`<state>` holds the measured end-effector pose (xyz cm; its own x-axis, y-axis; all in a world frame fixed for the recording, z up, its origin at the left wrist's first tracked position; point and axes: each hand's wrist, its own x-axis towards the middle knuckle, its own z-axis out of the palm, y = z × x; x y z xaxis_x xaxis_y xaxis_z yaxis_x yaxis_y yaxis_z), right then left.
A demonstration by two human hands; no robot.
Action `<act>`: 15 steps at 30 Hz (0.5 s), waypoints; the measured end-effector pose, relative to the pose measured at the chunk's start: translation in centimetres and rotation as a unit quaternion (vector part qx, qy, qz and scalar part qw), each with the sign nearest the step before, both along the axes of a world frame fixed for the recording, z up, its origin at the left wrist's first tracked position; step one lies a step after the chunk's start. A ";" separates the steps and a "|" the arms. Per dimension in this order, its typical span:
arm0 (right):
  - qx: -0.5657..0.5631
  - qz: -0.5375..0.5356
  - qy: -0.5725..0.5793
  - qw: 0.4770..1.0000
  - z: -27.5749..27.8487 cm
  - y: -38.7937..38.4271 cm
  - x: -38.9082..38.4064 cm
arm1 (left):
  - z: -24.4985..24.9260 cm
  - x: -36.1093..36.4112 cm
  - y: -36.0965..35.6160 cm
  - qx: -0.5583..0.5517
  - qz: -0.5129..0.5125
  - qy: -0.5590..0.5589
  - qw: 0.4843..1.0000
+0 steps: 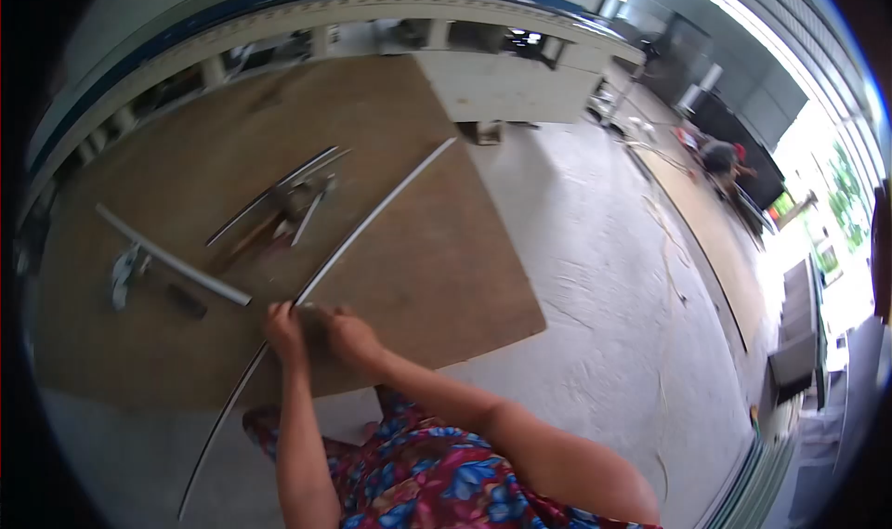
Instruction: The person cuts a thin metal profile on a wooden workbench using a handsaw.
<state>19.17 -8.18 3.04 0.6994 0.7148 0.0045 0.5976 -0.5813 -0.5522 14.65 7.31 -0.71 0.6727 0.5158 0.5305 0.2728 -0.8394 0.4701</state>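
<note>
A long, thin, pale strip [376,215] runs diagonally over a brown board [437,283] on the floor, and its near part hangs past the board's edge. My left hand [286,334] is closed around the strip about midway along it. Just to the right, my right hand [353,337] is curled shut close to the strip. Something blurred shows between the two hands, and I cannot make out what the right fingers hold. Left of my hands lies a shorter white strip [177,261].
Dark and light strip pieces [269,196] lie mid-board around a blurred tool with a wooden handle [255,238]. At left are a metallic tool [123,274] and a dark block [188,301]. A long machine [372,9] stands behind. Another person [720,157] crouches far right.
</note>
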 end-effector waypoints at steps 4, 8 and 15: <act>0.119 -0.045 0.040 0.991 -1.7 0.8 -0.5 | 1.4 -0.4 -0.7 -0.033 -0.019 -0.010 0.999; 0.110 -0.021 0.091 0.990 1.2 -4.6 -2.3 | 1.1 0.0 -0.4 -0.020 0.007 0.017 1.000; 0.123 -0.027 0.071 0.990 0.9 -1.9 -0.8 | 1.5 -0.1 -0.5 -0.017 -0.001 0.014 1.000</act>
<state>18.35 -10.04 3.98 0.7431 0.6653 0.0716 0.4748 -0.4489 -0.7570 14.56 6.84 0.82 0.6886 0.5312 0.4936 0.2840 -0.8239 0.4904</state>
